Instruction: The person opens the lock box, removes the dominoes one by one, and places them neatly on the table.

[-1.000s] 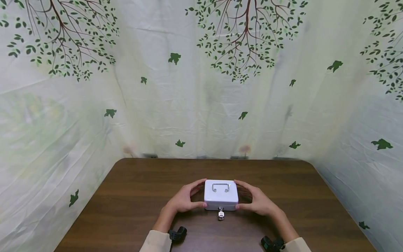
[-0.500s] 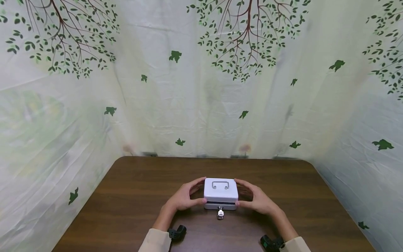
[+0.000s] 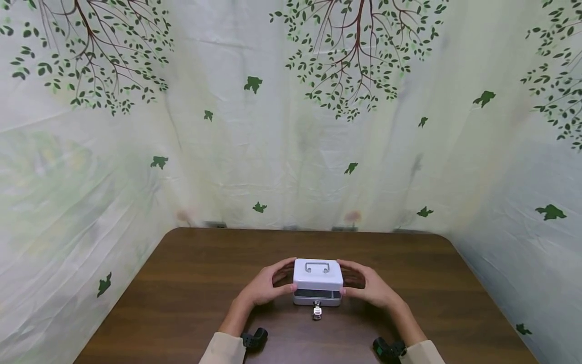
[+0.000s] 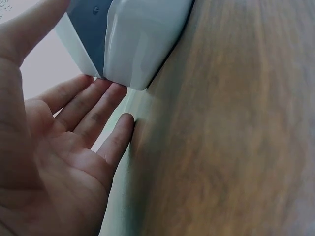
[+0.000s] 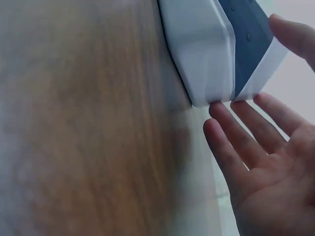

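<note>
On the table stands a small white cash box, its lid tilted up at the front with a dark gap below it. A folding metal handle lies on the lid, and a key with a tag hangs at the front. My left hand holds the lid's left side, thumb at the front corner and fingers toward the back. The right hand grips the right side the same way. In both wrist views, fingertips touch the back of the cash box near the hinge line. The box's inside is mostly hidden.
The brown wooden table extends around the box. Behind and beside it hangs a pale curtain printed with branches and leaves. Black wrist devices sit on both forearms.
The lid was down one second ago; its front edge has risen, and the dark gap has widened. Both hands keep their places at the lid's sides.
</note>
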`<state>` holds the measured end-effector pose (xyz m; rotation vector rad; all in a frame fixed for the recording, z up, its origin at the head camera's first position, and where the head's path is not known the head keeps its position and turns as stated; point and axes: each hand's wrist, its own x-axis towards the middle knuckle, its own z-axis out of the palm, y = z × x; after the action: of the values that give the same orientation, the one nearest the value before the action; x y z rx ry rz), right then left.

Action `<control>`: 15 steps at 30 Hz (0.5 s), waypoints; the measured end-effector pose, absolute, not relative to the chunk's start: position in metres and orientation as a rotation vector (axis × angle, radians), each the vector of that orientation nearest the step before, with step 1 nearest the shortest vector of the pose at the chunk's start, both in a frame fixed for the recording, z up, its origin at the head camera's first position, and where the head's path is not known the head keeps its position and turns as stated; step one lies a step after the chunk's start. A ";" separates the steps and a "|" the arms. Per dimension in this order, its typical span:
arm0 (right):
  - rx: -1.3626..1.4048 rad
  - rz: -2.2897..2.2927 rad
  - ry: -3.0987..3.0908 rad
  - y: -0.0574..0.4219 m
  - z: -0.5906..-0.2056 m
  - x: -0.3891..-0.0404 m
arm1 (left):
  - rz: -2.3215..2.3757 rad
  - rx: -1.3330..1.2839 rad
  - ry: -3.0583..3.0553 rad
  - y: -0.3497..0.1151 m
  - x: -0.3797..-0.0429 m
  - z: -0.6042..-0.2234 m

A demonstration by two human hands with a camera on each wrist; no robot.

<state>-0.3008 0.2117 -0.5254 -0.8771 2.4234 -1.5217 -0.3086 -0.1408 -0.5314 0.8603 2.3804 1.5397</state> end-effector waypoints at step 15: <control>-0.851 -1.559 2.449 0.209 -0.523 -0.303 | 1.494 0.819 2.413 -0.139 -0.310 -0.525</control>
<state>-0.3031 0.2091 -0.5233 -0.8512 2.4488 -1.5590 -0.3099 -0.1393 -0.5249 0.8187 2.4132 1.4944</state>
